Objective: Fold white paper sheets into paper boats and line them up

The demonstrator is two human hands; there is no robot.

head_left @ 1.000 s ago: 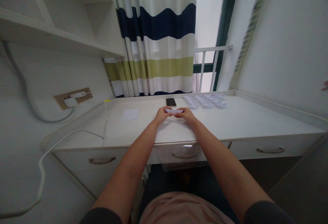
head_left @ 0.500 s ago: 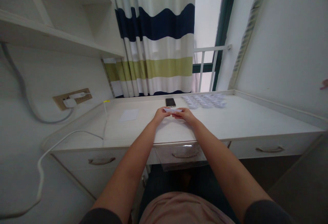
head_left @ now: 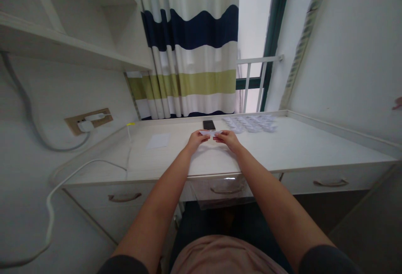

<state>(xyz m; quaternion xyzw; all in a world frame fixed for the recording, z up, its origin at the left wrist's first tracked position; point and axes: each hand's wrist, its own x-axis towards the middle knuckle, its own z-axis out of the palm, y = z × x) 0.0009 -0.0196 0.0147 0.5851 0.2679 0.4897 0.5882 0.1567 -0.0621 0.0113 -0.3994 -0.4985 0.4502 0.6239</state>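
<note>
A small folded piece of white paper is held up between my two hands, a little above the desk. My left hand pinches its left end, and my right hand pinches its right end. Both sets of fingers are closed on the paper, with a gap between the hands. Just behind it lies a dark phone. To the right of the phone, several folded white paper pieces sit in rows. A flat white sheet rests on the desk left of my hands.
The white desk has a raised rim at the back and drawers with metal handles along its front. A white cable runs over its left edge. Plugs sit in a wall socket. Shelves overhang at upper left; a striped curtain hangs behind.
My fingers have shifted slightly on the folded paper, and the gap between my hands is a little wider. The paper's tilt has changed somewhat. Everything on the desk stays put.
</note>
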